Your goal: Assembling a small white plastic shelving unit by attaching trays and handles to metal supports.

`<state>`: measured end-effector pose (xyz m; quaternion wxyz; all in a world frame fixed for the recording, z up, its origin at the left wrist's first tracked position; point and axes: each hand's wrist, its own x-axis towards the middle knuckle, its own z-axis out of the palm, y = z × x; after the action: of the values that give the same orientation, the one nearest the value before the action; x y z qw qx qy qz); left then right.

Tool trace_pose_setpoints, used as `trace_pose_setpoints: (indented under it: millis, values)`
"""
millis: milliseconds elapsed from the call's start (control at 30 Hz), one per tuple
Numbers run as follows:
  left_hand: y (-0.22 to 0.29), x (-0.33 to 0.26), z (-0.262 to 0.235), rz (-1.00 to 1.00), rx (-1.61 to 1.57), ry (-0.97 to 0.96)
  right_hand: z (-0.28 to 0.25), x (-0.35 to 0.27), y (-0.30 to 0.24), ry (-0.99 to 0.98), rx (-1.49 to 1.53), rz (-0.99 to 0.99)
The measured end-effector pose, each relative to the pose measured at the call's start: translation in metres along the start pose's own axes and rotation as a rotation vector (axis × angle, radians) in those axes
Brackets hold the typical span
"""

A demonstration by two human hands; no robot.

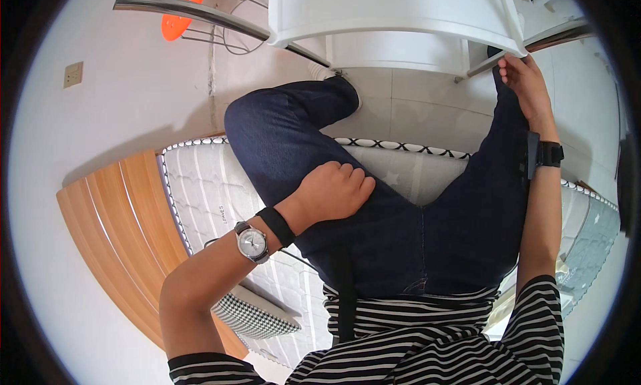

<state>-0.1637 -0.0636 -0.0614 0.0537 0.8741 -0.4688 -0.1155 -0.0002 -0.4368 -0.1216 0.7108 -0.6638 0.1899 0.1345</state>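
Note:
My left hand (337, 190) rests as a closed fist on the left thigh of my dark blue jeans (427, 235); no object shows in it. Stretched far forward past my right knee, my right hand (524, 85) has its fingers curled at the near right corner of a white shelf unit (400, 11). The fingertips against that corner are partly hidden. A silver watch (252, 243) and a black band (275, 226) circle my left wrist, and a black strap device (544, 155) sits on the right one.
I sit on a grey patterned mattress (280, 178) with a wooden headboard (127, 251) at left. A houndstooth cushion (257, 315) lies beside me. Ahead, a curved metal bar (193, 11) juts leftward near an orange seat (183, 11). Tiled floor (414, 98) lies below the shelf unit.

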Motion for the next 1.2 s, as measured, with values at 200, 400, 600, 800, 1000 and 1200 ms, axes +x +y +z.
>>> trace_pose_setpoints:
  millis: [200, 400, 600, 800, 1000, 1200]
  values:
    - [0.0, 0.0001, -0.0017, -0.016, -0.014, 0.012, -0.0008, 0.0015, 0.0026, -0.007, -0.006, -0.015]
    - [-0.0005, 0.0007, 0.0012, -0.013, -0.005, 0.017, 0.0005, -0.001, 0.0002, 0.013, -0.028, -0.014]
    - [-0.0008, 0.0004, 0.0018, -0.011, 0.003, 0.013, -0.0014, 0.0008, 0.0018, 0.002, -0.022, -0.012]
    - [-0.0004, 0.0011, 0.0009, -0.019, -0.004, 0.004, 0.0001, -0.0014, 0.0009, -0.009, -0.012, -0.024]
    - [-0.0004, 0.0015, 0.0013, -0.015, -0.012, 0.0, -0.0013, -0.0005, 0.0003, -0.004, -0.023, -0.005]
    - [-0.0004, 0.0015, 0.001, -0.019, -0.022, -0.005, 0.0, -0.0022, 0.0001, -0.01, -0.02, -0.019]
